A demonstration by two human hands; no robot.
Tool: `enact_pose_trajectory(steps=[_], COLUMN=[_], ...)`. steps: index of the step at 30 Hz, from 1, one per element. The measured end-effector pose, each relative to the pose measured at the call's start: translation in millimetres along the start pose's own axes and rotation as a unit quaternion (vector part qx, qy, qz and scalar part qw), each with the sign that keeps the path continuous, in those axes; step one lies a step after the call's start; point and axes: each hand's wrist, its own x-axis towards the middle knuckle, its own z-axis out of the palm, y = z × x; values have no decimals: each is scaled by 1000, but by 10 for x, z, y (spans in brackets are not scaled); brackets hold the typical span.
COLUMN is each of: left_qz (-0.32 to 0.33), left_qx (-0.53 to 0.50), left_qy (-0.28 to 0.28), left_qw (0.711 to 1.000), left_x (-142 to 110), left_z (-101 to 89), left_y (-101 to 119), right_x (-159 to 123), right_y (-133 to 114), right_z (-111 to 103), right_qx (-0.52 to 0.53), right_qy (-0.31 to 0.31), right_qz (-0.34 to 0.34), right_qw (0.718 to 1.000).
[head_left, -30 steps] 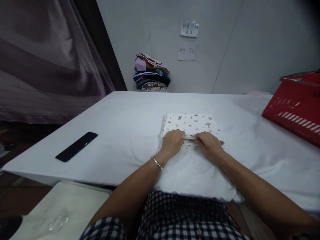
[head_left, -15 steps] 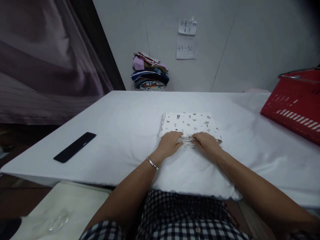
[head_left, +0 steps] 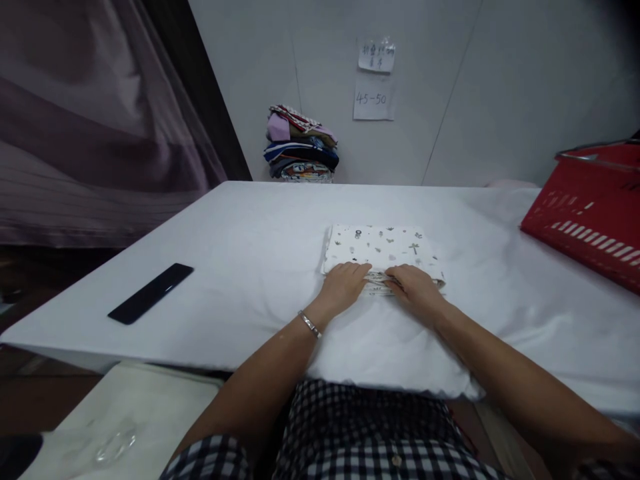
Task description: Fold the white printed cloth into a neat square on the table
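Note:
A folded white cloth (head_left: 383, 245) with a small plant-like print lies in front of me on a white-covered table (head_left: 240, 233). Its near edge shows several stacked layers. My left hand (head_left: 345, 285) grips that edge left of the middle, fingers on top and thumb in at the layers. My right hand (head_left: 413, 285) pinches the same edge a little to the right, its thumb at the folds. Only a small gap separates the two hands. The cloth's underside is hidden.
A black phone-like slab (head_left: 151, 293) lies on the table at the left. A red plastic basket (head_left: 590, 213) stands at the right. Stacked folded clothes (head_left: 301, 147) sit against the back wall, left of two paper notes (head_left: 374, 99). A pale surface (head_left: 135, 407) shows below the table at lower left.
My left hand has shifted slightly right along the near edge, closer to my right hand. The cloth and my right hand look nearly the same.

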Motion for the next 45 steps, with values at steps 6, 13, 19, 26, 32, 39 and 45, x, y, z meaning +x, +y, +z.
enact_pose_trajectory(steps=[6, 13, 19, 26, 32, 39, 45], left_qz=[15, 22, 12, 19, 16, 49, 39], left_qx=[8, 21, 13, -20, -4, -7, -43], left_qy=[46, 71, 62, 19, 35, 32, -8], left_qw=[999, 997, 998, 999, 999, 998, 998], left_x=[5, 7, 14, -27, -34, -59, -80], left_z=[68, 120, 109, 54, 18, -9, -47], left_y=[-24, -37, -14, 2, 11, -7, -13], right_x=[-18, 5, -6, -50, -47, -57, -92], right_y=[-52, -86, -18, 53, -7, -49, -7], right_z=[-1, 2, -25, -14, -69, -124, -82], right_qx=[2, -25, -53, -55, -55, -44, -23], right_qy=[27, 28, 23, 6, -16, -30, -28], right_qz=[-21, 13, -7, -24, -7, -21, -36], right_qw=[999, 999, 998, 998, 998, 998, 999])
